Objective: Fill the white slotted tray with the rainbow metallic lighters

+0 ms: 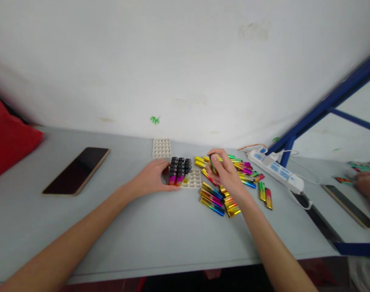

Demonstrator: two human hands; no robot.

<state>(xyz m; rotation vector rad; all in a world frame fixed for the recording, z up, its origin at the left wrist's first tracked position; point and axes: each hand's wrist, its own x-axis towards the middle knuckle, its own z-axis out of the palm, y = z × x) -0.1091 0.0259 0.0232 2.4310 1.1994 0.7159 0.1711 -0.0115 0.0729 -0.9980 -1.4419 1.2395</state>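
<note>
My left hand (154,176) is curled round the left side of a white tray (194,180), its thumb along the front edge. Upright lighters (179,172) with black tops fill several rows at the tray's left, while bare cells show at its right. Just right of the tray and above the table, my right hand (224,170) pinches a single lighter (214,163) with a dark top and a greenish body. Beneath and around that hand lies a loose pile of shiny coloured lighters (212,198), partly hidden by the hand and forearm.
A second white tray (162,148) lies by the wall. On the left are a phone (77,171) and a red cloth item (11,138). A white power strip (276,169) with cables and a blue metal frame (312,103) stand right. Beyond is another person's hand (369,182).
</note>
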